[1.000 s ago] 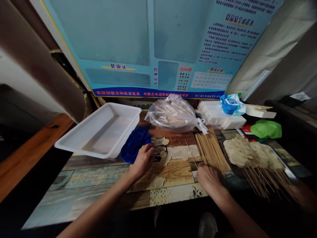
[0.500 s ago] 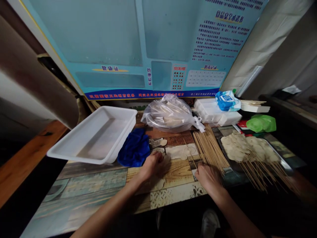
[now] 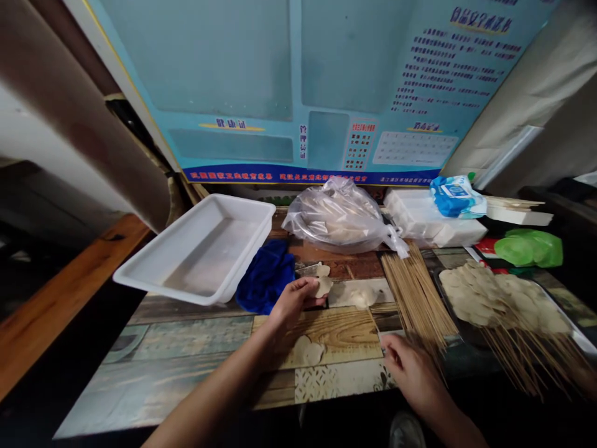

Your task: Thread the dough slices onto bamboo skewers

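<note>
My left hand [image 3: 298, 300] pinches a thin, pale round slice [image 3: 323, 287] between thumb and fingers, just above the table. My right hand [image 3: 410, 367] is closed around the lower end of a bamboo skewer [image 3: 375, 322]. Pale slices [image 3: 362, 297] sit at that skewer's upper end, over a light strip of the tabletop. More loose slices [image 3: 308, 351] lie on the wood-patterned surface below my left hand, and a small one [image 3: 323, 270] is just beyond it. To the right of the held skewer lies a thick bundle of bare skewers [image 3: 415, 298].
A metal tray [image 3: 581, 339] at the right holds skewered slices [image 3: 480, 292]. At the left are a white plastic tub [image 3: 224, 297] and a blue cloth [image 3: 265, 280]. Behind stand a tied clear bag [image 3: 338, 214], white packs [image 3: 410, 218] and a green bag [image 3: 529, 247], before a blue notice board [image 3: 233, 62].
My left hand has come up from the table and now shows a slice in its fingers. My right hand has drawn slightly nearer to me with the skewer. The whole view has shifted.
</note>
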The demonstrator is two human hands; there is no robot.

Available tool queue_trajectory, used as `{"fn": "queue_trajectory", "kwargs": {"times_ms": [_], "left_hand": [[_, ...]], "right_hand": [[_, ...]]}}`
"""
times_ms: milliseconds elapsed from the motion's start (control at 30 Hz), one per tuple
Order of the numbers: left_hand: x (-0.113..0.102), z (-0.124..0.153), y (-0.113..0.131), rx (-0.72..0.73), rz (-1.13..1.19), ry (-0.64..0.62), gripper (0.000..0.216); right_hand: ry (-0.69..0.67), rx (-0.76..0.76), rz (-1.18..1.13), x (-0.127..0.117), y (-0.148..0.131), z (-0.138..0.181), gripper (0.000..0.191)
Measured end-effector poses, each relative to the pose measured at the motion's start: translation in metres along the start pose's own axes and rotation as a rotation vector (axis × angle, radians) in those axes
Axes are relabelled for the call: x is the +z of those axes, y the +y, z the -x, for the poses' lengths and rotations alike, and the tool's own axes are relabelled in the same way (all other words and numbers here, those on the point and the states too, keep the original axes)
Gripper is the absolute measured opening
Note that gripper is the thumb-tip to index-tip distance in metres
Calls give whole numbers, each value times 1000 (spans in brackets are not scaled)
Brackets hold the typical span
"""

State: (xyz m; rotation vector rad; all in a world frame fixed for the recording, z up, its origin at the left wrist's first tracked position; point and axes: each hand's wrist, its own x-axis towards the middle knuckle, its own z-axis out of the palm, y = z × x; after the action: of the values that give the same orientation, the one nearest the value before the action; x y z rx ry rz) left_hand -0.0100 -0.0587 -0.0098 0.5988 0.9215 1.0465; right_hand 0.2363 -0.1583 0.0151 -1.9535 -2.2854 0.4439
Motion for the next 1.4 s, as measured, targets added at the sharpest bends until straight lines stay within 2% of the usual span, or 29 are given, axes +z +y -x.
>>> {"fn": "queue_trajectory", "kwargs": {"times_ms": [100, 267, 567, 767, 867, 967, 1167, 1267, 1400], "left_hand": [[-6, 0, 4, 13, 56, 26, 30], [-10, 1, 12, 62, 99, 61, 32], [-12, 3, 15, 200, 8, 50, 31], [-8, 9, 11, 294, -226, 59, 32], [-6, 10, 9, 312, -207, 56, 33], [-8, 8, 10, 270, -90, 24, 34], [-12, 9, 17, 18, 117, -92, 34], [-10, 12, 19, 1, 128, -133, 34], [-6, 13, 15, 41, 61, -110, 35]], "right_hand": [[70, -188, -148, 12, -12, 11, 28], [56, -304, -191, 20, -22, 14, 30], [103, -318, -164, 22, -20, 10, 29], [123, -299, -153, 24, -20, 8, 29], [134, -306, -151, 22, -21, 8, 30], [177, -322, -167, 20, -21, 9, 30], [264, -384, -178, 25, -16, 8, 27], [310, -386, -187, 31, -15, 8, 26], [277, -350, -200, 37, -16, 8, 27]]}}
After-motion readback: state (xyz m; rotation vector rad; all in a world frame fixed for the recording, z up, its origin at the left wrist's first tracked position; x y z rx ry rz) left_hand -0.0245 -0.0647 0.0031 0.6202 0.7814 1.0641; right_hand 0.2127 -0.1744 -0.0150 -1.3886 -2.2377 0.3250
